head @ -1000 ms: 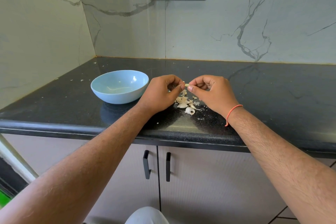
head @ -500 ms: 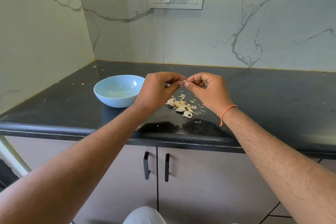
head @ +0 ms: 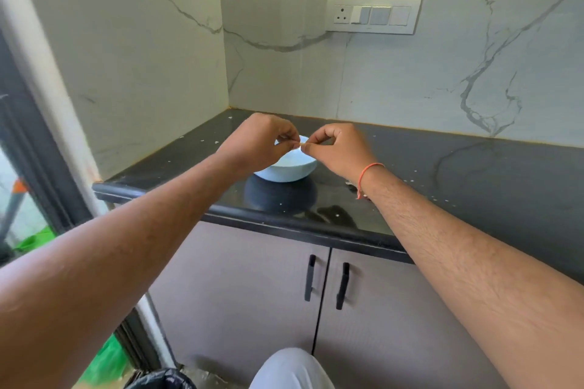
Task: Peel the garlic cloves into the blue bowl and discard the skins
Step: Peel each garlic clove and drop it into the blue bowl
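My left hand (head: 257, 144) and my right hand (head: 336, 148) are raised side by side over the light blue bowl (head: 286, 170), fingertips meeting. Between them they pinch a small pale garlic clove (head: 300, 145), which is mostly hidden by the fingers. The bowl stands on the black counter (head: 458, 174) and is largely covered by both hands. An orange thread circles my right wrist. The pile of garlic skins is hidden behind my right forearm.
A bin with a black liner (head: 161, 380) shows at the bottom edge on the floor, left of my knee. Grey cabinet doors with black handles (head: 325, 281) sit under the counter. A switch panel (head: 373, 14) is on the marble wall. A dark door frame (head: 34, 142) runs down the left.
Both hands have shifted left with the clove, from above the skin pile to above the bowl. The view has swung left and down, bringing the door frame and bin into sight.
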Demonstrator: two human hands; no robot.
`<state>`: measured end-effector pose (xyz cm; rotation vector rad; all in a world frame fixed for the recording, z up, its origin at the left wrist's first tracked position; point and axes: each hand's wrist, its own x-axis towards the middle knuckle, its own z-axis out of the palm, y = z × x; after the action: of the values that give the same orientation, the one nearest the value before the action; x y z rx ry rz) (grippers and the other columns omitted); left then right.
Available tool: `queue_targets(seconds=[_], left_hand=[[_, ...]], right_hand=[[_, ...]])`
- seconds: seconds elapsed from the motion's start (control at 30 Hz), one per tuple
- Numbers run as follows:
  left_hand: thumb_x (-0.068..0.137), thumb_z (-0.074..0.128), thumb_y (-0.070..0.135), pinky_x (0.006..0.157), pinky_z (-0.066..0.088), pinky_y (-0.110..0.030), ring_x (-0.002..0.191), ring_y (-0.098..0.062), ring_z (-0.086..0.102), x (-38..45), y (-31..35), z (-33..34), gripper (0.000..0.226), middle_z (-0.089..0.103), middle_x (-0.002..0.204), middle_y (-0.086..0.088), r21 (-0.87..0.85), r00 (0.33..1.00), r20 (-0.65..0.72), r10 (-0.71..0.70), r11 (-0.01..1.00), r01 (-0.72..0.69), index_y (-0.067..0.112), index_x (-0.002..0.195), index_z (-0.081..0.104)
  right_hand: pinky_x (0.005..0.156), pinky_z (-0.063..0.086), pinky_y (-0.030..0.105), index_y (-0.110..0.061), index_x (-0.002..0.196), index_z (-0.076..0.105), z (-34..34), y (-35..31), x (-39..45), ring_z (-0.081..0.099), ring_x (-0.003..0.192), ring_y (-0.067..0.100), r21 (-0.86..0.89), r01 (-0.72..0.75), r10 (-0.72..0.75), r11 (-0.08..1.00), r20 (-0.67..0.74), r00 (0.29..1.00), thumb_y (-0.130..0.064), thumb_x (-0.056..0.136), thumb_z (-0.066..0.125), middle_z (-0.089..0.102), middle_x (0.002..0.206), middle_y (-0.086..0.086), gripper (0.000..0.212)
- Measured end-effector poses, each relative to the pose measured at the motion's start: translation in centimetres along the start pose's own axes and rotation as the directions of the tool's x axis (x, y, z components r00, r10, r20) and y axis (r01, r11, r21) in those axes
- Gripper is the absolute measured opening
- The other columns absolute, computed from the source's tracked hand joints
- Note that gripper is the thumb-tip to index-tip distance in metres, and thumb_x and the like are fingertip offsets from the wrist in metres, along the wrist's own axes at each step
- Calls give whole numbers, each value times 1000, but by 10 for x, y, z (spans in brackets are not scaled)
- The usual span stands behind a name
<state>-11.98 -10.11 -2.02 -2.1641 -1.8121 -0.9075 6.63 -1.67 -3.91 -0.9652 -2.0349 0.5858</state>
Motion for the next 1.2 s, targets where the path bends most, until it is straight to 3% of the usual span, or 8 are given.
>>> queue_targets(seconds=[0.17,0.4,0.57,0.63,0.77,0.93,1.03,1.2], left_hand=[[102,62,21,89,56,-34,97,-15,72,-13,-15,-1,21,80,106,9,79,994,78,-71,995,65,24,110,81],[105,57,29,94,57,-37,110,-14,69,-11,4,8,26,77,118,14,73,994,87,-61,996,55,32,118,79],[105,57,34,97,50,-35,120,-20,63,-3,36,25,28,73,128,11,109,993,81,86,990,-94,31,126,75],[103,60,33,96,51,-38,119,-24,61,0,53,33,27,73,126,8,136,983,92,161,976,-173,30,126,75],[98,66,32,96,52,-42,116,-26,61,1,81,58,30,73,123,3,130,946,187,266,947,-292,26,126,74],[95,70,33,98,53,-42,119,-22,62,9,97,89,31,69,129,4,10,931,280,232,970,-245,31,126,72],[97,70,34,97,53,-37,113,-17,63,16,94,104,24,68,129,7,-47,933,284,223,975,-219,35,121,76],[97,72,37,86,51,-30,89,-4,52,26,91,118,21,70,118,7,-119,944,245,221,973,-197,33,116,79]], right_hand=[[92,53,35,-29,84,82,19,-11,0,65,104,18,-215,13,1,977,68,998,-33,89,73,76,111,-6,11],[76,45,20,-26,96,83,-6,-1,-15,63,95,10,-199,57,-56,978,9,998,-29,94,72,74,102,-11,11],[76,41,13,-30,99,82,-39,28,-38,61,93,4,-263,19,-21,965,-2,1000,-28,95,70,71,98,-16,13],[77,38,8,-32,100,82,-54,42,-49,59,96,0,-281,-21,19,959,-11,1000,-29,93,71,71,100,-18,13],[90,46,23,-34,104,79,-80,68,-68,62,101,5,-319,-47,56,947,17,998,-38,90,75,72,101,-17,15],[80,44,23,-33,115,75,-104,82,-80,61,93,0,-402,-33,133,915,225,965,-53,81,83,70,99,-15,40],[61,36,8,-31,100,80,-110,88,-80,57,64,-15,-366,-36,130,930,234,964,-41,85,84,72,84,-15,19],[68,45,10,-30,96,84,-108,100,-79,62,64,-12,-266,-71,124,961,188,974,-30,85,86,73,76,-18,11]])
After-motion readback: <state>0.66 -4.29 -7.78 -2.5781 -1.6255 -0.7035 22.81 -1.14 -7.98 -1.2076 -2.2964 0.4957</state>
